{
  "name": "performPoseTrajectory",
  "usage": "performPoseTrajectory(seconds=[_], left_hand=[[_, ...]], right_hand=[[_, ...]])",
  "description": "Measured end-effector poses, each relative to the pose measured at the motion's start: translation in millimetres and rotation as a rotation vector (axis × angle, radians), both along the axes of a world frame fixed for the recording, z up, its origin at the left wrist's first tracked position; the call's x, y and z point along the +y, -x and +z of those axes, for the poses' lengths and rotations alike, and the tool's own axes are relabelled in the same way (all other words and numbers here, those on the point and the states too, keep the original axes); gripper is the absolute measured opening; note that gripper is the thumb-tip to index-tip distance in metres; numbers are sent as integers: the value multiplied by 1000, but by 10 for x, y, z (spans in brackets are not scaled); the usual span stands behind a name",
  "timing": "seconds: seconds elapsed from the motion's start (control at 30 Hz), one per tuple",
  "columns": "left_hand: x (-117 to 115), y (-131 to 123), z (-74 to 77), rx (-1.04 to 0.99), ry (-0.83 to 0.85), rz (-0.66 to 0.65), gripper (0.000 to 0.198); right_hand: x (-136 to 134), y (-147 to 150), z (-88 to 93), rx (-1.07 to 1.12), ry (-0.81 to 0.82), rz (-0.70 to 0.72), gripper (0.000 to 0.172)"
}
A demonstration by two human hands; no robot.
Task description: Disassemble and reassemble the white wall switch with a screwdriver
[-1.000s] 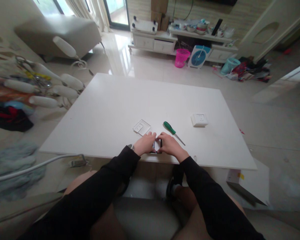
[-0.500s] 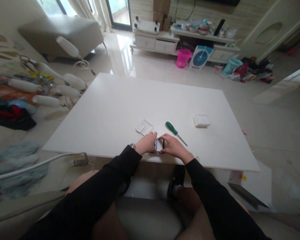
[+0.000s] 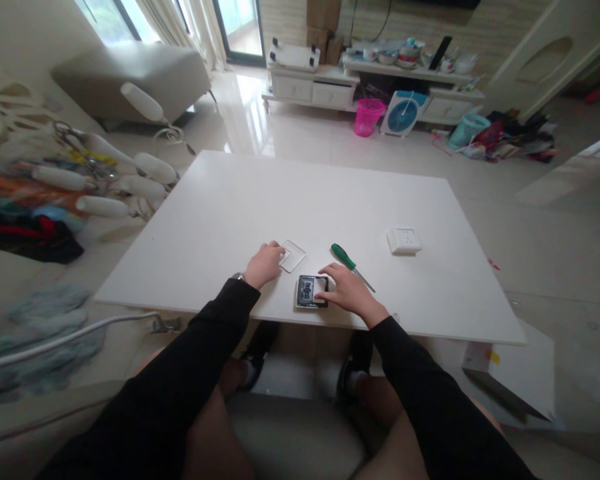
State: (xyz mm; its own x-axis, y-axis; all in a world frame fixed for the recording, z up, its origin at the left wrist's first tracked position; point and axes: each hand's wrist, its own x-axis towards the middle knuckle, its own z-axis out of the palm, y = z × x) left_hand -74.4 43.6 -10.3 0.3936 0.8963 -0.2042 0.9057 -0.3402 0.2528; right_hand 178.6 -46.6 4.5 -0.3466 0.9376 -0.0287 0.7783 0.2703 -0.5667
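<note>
A wall socket base [image 3: 305, 294] with a dark frame, its inner parts exposed on the left side, lies near the table's front edge. On its right half is a white panel [image 3: 319, 288]. My right hand [image 3: 349, 290] grips the base's right side, thumb over the panel and fingers at the far edge. Farther left, my left hand [image 3: 265, 265] has its fingertips closed at a small white socket insert, mostly hidden by them. That insert is at the left side of a clear square cover plate [image 3: 295, 259] on the table. A green-handled screwdriver [image 3: 344, 256] lies beyond my right hand.
A white boxed socket [image 3: 404, 241] stands on the right of the white table [image 3: 260, 193]. A lamp with several white shades [image 3: 145, 103] rises past the table's left edge. Across the floor are a pink basket [image 3: 369, 117] and a blue fan [image 3: 405, 115].
My left hand has left the socket base and moved left and away from me to the insert on the clear cover. The base's left half is now uncovered. My right hand stays at the base.
</note>
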Motion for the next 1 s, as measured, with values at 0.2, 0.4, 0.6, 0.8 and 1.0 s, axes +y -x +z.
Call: performPoseTrajectory(seconds=[0.2,0.4,0.6,0.8,1.0], left_hand=[[-101,-23,-53,64,-66,-28,27],[-136,-105,58,123,-95,-89,25],[-41,-83,115,-47,-83,-58,18],[76,-234,273,-463,87,146,16],[-28,-374,403,-914,450,112,21]], right_hand=[[10,-70,18,-62,-54,11,42],[2,-144,160,-47,-59,-48,36],[13,-174,213,-22,-86,-85,27],[26,-143,211,145,-122,-143,17],[60,-39,196,464,-69,-289,31]])
